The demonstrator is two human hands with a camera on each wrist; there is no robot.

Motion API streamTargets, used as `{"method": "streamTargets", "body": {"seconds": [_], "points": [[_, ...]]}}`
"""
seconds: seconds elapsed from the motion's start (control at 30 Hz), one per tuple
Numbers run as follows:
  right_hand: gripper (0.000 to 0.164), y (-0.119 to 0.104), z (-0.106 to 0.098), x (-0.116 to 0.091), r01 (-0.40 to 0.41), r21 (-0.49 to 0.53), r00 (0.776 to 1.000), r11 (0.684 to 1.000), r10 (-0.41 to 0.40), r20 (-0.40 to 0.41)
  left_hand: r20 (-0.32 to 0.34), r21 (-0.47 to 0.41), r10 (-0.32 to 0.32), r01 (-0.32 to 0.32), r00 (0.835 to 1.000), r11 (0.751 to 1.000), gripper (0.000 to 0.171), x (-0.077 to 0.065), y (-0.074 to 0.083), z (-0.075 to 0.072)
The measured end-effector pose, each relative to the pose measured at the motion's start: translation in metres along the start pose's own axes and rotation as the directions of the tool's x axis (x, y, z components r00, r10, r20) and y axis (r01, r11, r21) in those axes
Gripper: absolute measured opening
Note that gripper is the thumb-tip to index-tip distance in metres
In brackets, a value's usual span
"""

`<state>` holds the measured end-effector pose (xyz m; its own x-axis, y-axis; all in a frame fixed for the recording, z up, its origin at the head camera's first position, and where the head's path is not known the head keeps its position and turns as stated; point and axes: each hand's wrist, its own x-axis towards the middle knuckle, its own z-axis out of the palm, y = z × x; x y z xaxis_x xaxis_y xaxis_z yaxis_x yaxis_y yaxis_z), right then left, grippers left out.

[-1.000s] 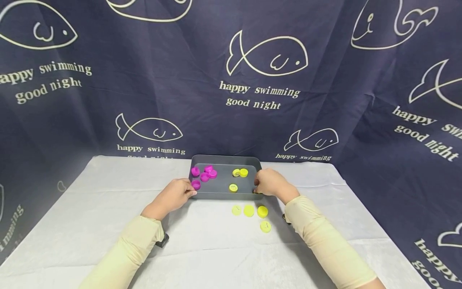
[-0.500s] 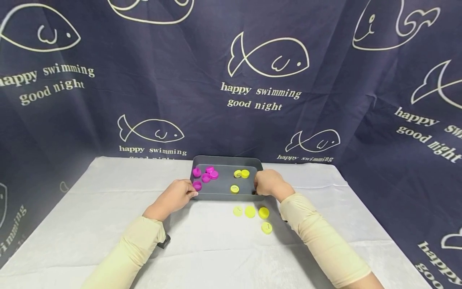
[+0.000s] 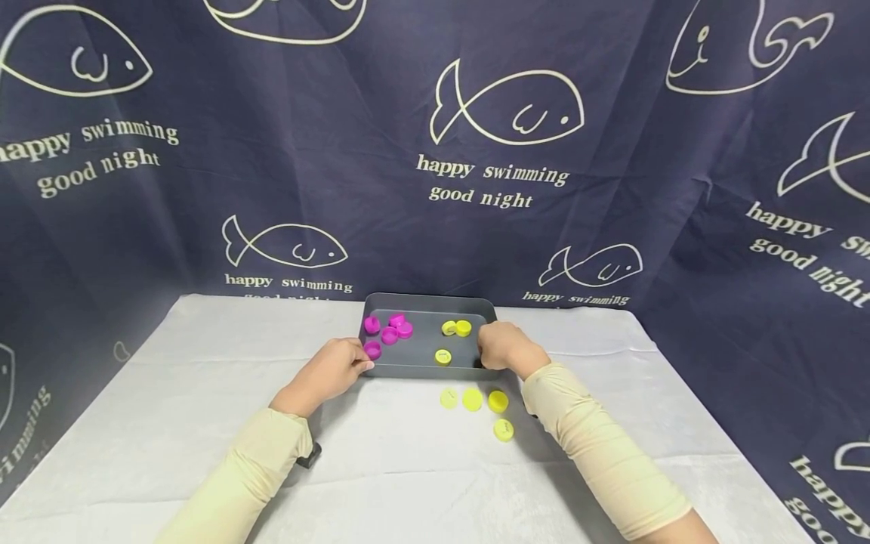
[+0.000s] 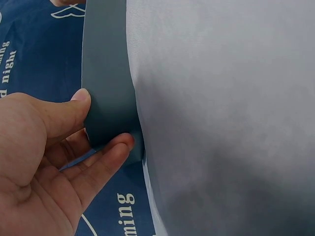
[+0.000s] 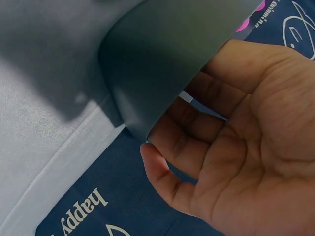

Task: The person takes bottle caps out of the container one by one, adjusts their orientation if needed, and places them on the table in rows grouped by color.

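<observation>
Behind the white-covered counter (image 3: 401,446), dark blue cloth (image 3: 381,136) printed with pale fish outlines and lettering. Near the counter's far edge, apparently resting flat, a shallow dark grey tray (image 3: 414,372), long side facing front. At its left end, by the front corner, the left hand (image 3: 331,369), pinching the tray wall with thumb at the rim and fingertips against the outer face. At the opposite end, the right hand (image 3: 508,348), fingers bent and gripping the wall; impossible to see past those knuckles into that corner. Held from both short ends, probably for a level, steady hold and a clear middle. Inside, toward the left, five magenta caps (image 3: 404,329), some touching; toward the right, three yellow caps (image 3: 463,328), two side by side and one nearer the front wall. Apparently grouped by colour, with bare tray floor between. Just in front of the tray, on the counter, four loose yellow caps (image 3: 472,400): three in a row, one nearer. Seemingly placed there for easy reach, on the same side as the yellow group inside.
</observation>
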<state>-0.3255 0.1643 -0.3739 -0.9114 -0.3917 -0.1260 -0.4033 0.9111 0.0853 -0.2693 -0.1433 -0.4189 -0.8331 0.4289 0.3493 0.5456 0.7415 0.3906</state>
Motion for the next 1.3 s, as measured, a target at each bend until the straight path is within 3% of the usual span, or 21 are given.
{"method": "streamTargets", "body": {"seconds": [0.47, 0.77, 1.1, 1.3], "points": [[0.018, -0.0008, -0.0006, 0.0033, 0.006, 0.029, 0.999, 1.000, -0.008, 0.047, -0.005, 0.003, -0.012, 0.012, 1.000, 1.000, 0.007, 0.0007, 0.0001, 0.0008], [0.005, 0.0007, 0.0015, 0.0030, -0.003, 0.090, 0.996, 0.996, -0.005, 0.088, -0.007, 0.013, -0.007, 0.007, 1.000, 1.000, 0.008, 0.0006, -0.0006, 0.0022], [0.008, -0.0001, -0.0012, -0.0012, 0.004, 0.160, 0.994, 0.987, -0.021, 0.104, -0.017, -0.002, -0.016, 0.016, 1.000, 1.000, 0.006, 0.0001, -0.0009, 0.0033], [0.018, 0.0004, -0.0039, -0.0047, -0.025, 0.228, 0.992, 0.973, -0.004, 0.125, -0.018, -0.007, -0.015, 0.015, 1.000, 1.000, 0.006, -0.0003, -0.0008, 0.0030]]}}
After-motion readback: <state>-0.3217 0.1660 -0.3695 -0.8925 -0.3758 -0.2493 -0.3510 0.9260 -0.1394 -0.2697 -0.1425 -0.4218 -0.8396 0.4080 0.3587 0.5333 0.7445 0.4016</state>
